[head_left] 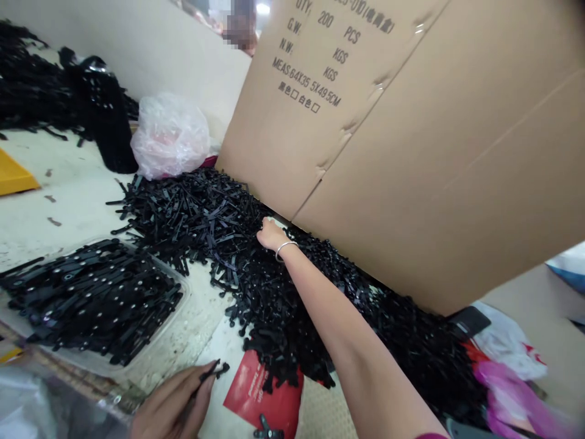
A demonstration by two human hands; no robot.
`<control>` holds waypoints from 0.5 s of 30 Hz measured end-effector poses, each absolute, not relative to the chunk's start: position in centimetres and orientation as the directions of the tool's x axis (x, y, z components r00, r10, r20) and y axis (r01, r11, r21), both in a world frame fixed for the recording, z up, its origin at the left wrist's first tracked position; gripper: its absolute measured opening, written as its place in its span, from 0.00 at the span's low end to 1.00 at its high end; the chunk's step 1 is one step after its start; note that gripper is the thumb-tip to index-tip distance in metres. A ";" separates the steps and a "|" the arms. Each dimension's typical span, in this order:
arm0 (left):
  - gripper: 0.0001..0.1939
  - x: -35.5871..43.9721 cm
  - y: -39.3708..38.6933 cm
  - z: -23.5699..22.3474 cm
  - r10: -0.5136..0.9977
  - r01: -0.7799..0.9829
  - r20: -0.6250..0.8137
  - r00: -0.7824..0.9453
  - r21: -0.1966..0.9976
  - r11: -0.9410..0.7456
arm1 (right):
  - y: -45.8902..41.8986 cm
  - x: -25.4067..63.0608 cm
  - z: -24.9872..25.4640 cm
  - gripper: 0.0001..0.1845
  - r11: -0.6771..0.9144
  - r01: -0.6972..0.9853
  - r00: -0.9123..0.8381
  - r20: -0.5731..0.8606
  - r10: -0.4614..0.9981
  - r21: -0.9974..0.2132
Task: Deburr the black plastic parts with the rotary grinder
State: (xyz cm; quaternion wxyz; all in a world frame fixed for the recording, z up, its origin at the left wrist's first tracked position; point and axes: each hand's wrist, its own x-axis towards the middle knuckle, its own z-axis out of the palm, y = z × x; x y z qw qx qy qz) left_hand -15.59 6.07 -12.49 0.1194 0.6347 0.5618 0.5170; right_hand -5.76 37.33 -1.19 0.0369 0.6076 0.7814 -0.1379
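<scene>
My right hand (270, 235), a silver bangle on its wrist, reaches out into a long heap of small black plastic strips (219, 219). Its fingers are curled down into the pieces, and what they grip is hidden. My left hand (176, 399) rests low at the near edge, fingers pressed together on a thin black strip (214, 369) that sticks out past the fingertips. The heap runs along the foot of a big tilted cardboard box (411, 140).
A clear plastic tray (176, 317) of black strips with metal rivets sits at the left. A red card (262, 396) lies under the heap's near edge. A crumpled clear bag (170, 135), more black parts (41, 91) at far left, and coloured bags (512, 372) at right.
</scene>
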 end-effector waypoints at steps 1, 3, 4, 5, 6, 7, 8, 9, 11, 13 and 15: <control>0.10 -15.5 6.2 -12.1 0.843 0.573 0.505 -0.186 0.753 -0.324 | 35.6 -5.1 0.0 0.26 0.252 0.950 -0.284 -0.178 0.942 -0.185; 0.08 -15.4 6.3 -11.1 0.856 0.527 0.463 -0.229 0.799 -0.291 | 30.9 -3.3 2.3 0.26 0.362 0.897 -0.387 -0.054 0.921 -0.255; 0.07 -15.3 6.4 -10.5 0.865 0.494 0.434 -0.251 0.826 -0.271 | 27.9 -2.2 3.3 0.25 0.482 0.804 -0.493 0.063 0.868 -0.348; 0.06 -15.1 6.4 -9.7 0.877 0.451 0.396 -0.272 0.858 -0.247 | 24.7 -0.8 4.1 0.23 0.580 0.675 -0.580 0.158 0.799 -0.455; 0.06 -14.8 6.4 -8.9 0.893 0.397 0.348 -0.285 0.891 -0.220 | 21.4 0.6 4.5 0.21 0.617 0.561 -0.609 0.230 0.759 -0.551; 0.07 -14.3 6.3 -8.0 0.913 0.332 0.289 -0.289 0.924 -0.187 | 18.1 2.1 4.6 0.20 0.610 0.488 -0.600 0.269 0.754 -0.624; 0.10 -13.7 6.1 -7.0 0.934 0.253 0.219 -0.281 0.956 -0.148 | 14.9 3.4 4.3 0.20 0.582 0.453 -0.578 0.275 0.769 -0.675; 0.12 -12.9 5.8 -6.1 0.958 0.153 0.130 -0.256 0.984 -0.093 | 11.8 4.7 3.7 0.20 0.543 0.449 -0.520 0.287 0.805 -0.709; 0.16 -10.7 4.9 -4.6 0.985 -0.090 -0.074 -0.153 0.994 0.061 | 6.7 6.7 1.7 0.20 0.479 0.483 -0.400 0.302 0.866 -0.733; 0.17 -8.2 3.5 -3.7 0.966 -0.306 -0.257 0.002 0.920 0.245 | 3.0 8.1 -0.6 0.15 0.460 0.495 -0.315 0.341 0.886 -0.737; 0.17 -5.9 2.0 -3.4 0.916 -0.429 -0.380 0.128 0.811 0.396 | 0.5 9.2 -2.7 0.11 0.447 0.499 -0.230 0.384 0.894 -0.743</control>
